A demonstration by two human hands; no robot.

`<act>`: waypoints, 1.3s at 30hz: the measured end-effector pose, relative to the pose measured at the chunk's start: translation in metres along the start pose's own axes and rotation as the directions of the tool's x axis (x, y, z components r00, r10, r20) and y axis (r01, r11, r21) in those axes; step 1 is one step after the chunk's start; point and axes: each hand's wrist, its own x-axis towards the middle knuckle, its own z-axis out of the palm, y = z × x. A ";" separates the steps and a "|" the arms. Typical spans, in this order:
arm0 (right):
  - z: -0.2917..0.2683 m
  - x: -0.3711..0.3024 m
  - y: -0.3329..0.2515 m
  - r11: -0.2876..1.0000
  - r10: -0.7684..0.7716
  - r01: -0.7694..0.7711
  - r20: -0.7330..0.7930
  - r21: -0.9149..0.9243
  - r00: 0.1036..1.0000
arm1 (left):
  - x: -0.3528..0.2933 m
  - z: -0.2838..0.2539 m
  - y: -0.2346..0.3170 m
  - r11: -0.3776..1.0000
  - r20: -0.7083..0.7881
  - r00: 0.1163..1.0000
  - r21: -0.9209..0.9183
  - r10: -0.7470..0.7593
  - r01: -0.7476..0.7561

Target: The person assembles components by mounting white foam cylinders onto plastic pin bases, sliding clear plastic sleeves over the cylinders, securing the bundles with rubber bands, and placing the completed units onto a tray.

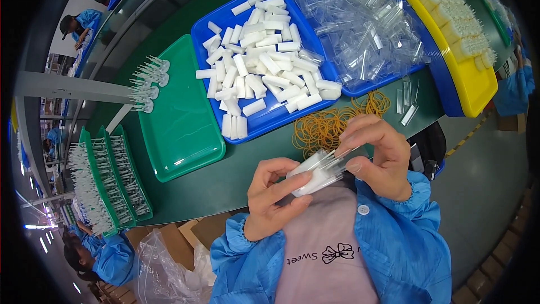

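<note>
My left hand (274, 196) is closed around a small bundle of white cylinders (318, 180), held just in front of my chest. Clear plastic pieces (333, 162) stick out of the bundle's right end. The curled fingers and thumb of my right hand (381, 155) meet around these clear pieces; exactly how they grip is partly hidden. Right behind my hands, a tangle of orange rubber bands (320, 126) lies on the green table (259, 160).
A blue tray (198, 34) of white cylinders adjoins a blue tray (351, 91) heaped with clear plastic pieces. A yellow tray (477, 87) stands at right, a green tray (185, 135) at left. Green racks (121, 191) hold thin parts. Co-workers in blue sit farther left.
</note>
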 end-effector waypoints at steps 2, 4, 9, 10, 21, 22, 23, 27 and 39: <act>-0.001 0.001 0.002 1.000 0.004 -0.004 0.021 -0.018 1.000 | 0.000 0.000 0.000 1.000 0.004 1.000 0.005 0.013 -0.013; -0.002 0.000 0.005 0.999 0.007 -0.005 0.044 -0.037 0.999 | 0.000 0.000 -0.001 1.000 0.018 1.000 -0.001 -0.001 0.001; -0.002 -0.001 0.006 0.996 0.050 -0.045 0.062 -0.083 0.997 | -0.002 0.001 -0.002 1.000 0.022 0.999 -0.001 -0.026 0.026; -0.002 -0.001 0.005 0.996 0.051 -0.045 0.062 -0.083 0.997 | -0.001 0.002 -0.002 1.000 0.004 1.000 -0.003 -0.031 0.031; 0.005 -0.009 0.007 0.996 0.068 -0.067 0.017 -0.053 0.998 | -0.003 0.002 -0.002 0.996 -0.019 1.000 0.083 -0.014 0.015; 0.005 -0.009 0.008 0.996 0.069 -0.068 0.021 -0.052 0.997 | -0.002 0.003 -0.002 0.996 -0.015 1.000 0.086 -0.011 0.013; 0.004 -0.009 0.009 0.994 0.002 -0.001 0.010 -0.109 1.000 | -0.002 0.003 -0.001 0.996 -0.012 1.000 0.088 -0.009 0.010; 0.007 -0.010 0.010 0.992 -0.041 0.036 -0.033 -0.122 0.999 | 0.004 0.003 0.003 0.991 -0.003 1.000 0.135 0.008 -0.008; 0.006 -0.009 0.011 0.988 -0.001 -0.004 -0.026 -0.155 1.000 | 0.005 0.004 -0.003 0.988 0.008 0.998 0.141 -0.062 0.060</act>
